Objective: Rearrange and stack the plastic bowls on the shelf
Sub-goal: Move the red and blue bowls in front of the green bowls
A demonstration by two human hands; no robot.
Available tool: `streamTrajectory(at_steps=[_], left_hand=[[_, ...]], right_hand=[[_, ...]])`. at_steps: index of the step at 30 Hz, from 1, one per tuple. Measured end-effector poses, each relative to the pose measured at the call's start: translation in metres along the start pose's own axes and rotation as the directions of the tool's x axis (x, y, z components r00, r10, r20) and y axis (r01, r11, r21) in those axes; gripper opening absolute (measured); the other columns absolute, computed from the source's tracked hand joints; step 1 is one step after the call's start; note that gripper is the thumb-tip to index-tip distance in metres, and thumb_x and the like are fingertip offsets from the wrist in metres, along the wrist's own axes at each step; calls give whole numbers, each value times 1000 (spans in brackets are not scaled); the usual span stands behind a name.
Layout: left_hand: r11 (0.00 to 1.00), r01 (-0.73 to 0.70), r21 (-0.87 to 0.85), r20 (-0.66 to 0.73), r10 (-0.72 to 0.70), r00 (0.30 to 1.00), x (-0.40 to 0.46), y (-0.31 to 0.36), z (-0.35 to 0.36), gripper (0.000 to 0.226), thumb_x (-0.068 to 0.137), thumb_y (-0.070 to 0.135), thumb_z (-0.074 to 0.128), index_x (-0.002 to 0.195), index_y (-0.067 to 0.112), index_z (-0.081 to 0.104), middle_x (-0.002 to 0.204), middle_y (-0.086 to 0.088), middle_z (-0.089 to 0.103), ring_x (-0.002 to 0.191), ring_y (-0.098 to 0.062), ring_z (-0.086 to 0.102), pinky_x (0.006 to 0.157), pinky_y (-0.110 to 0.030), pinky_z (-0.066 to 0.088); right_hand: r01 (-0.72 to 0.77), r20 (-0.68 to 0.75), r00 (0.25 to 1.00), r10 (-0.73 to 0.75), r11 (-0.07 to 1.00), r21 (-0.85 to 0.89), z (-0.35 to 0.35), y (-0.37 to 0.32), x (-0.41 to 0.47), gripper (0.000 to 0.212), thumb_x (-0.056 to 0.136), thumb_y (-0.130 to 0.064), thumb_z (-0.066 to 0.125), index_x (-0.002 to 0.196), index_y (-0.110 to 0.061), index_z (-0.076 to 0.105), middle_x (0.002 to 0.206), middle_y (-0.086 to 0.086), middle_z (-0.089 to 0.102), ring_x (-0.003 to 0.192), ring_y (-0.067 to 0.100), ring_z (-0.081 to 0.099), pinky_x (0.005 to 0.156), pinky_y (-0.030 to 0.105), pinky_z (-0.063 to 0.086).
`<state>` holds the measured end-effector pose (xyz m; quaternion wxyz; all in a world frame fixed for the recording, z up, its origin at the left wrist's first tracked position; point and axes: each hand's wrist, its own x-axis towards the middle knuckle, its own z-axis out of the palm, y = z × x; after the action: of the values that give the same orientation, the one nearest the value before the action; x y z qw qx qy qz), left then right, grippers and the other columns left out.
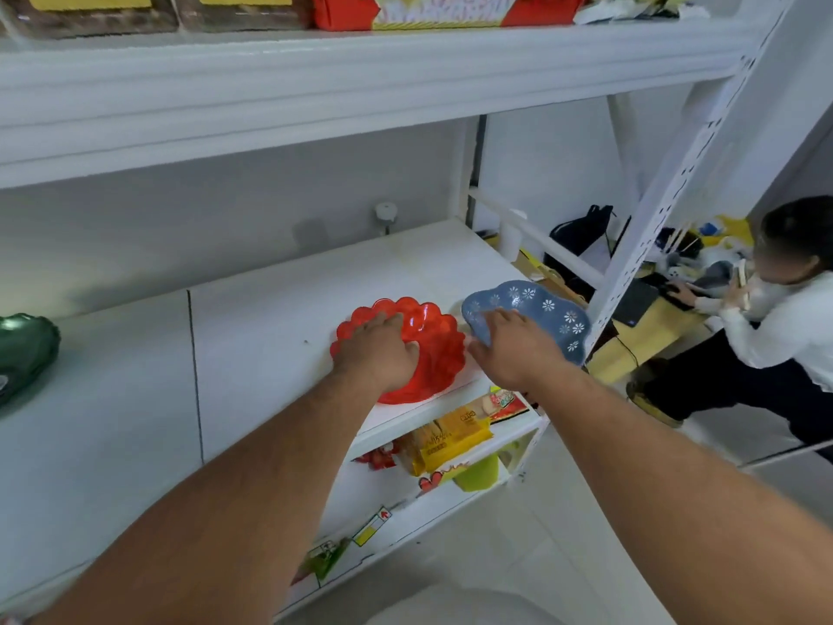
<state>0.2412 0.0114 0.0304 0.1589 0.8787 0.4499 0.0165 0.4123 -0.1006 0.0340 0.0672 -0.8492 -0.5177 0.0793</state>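
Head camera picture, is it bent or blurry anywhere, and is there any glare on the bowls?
Head view: wide-angle distortion bows the upper shelf edge and slants the upright post; the forearms balloon near the bottom; the seated person's face is blurred; the green bowl is soft at the left edge; small bright highlights sit on the red bowl; the blue bowl looks matte; lighting is even, shadows faint.

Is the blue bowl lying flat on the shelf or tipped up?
Tipped. The blue bowl leans with its patterned inside facing the camera, its near edge gripped by the right hand, beside the red bowl.
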Motion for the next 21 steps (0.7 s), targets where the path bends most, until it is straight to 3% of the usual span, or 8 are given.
streamTrajectory(at_steps=[3,9,13,17,21], left_hand=[[998,60,-8,-5,-60,998,-1,23,13,64,98,48,37,156,23,24,164,-2,18,148,-28,23,115,-44,28],[972,216,-92,-35,-220,975,-14,54,42,63,98,47,38,155,24,26,162,-3,23,147,-27,26,115,-45,31],[940,304,-153,-110,-322,940,-28,56,55,61,92,49,43,147,22,38,151,-5,41,134,-30,44,107,-46,40],[842,480,-245,-139,-521,842,-38,51,62,65,90,51,47,145,16,38,147,-11,40,130,-36,45,106,-51,40],[637,568,-522,-136,-719,681,-41,48,66,61,88,46,55,136,8,46,133,-16,54,118,-38,55,98,-44,47]], right_hand=[[29,17,999,-29,1000,8,-6,35,0,65,99,-51,40,147,-7,38,153,16,40,141,33,36,111,46,35],[78,0,997,-78,996,34,-5,98,2,60,98,-48,44,143,-7,44,146,16,49,133,34,46,105,43,40],[99,-58,994,-96,993,61,4,129,3,44,95,-45,49,115,-7,59,120,17,63,111,36,57,86,40,46],[32,-165,986,-20,997,69,13,147,-3,43,92,-42,54,114,-6,62,122,16,61,113,37,53,88,43,48],[-100,-236,961,145,977,189,27,155,-3,46,89,-37,60,117,-1,60,122,20,60,112,41,54,92,43,46]])
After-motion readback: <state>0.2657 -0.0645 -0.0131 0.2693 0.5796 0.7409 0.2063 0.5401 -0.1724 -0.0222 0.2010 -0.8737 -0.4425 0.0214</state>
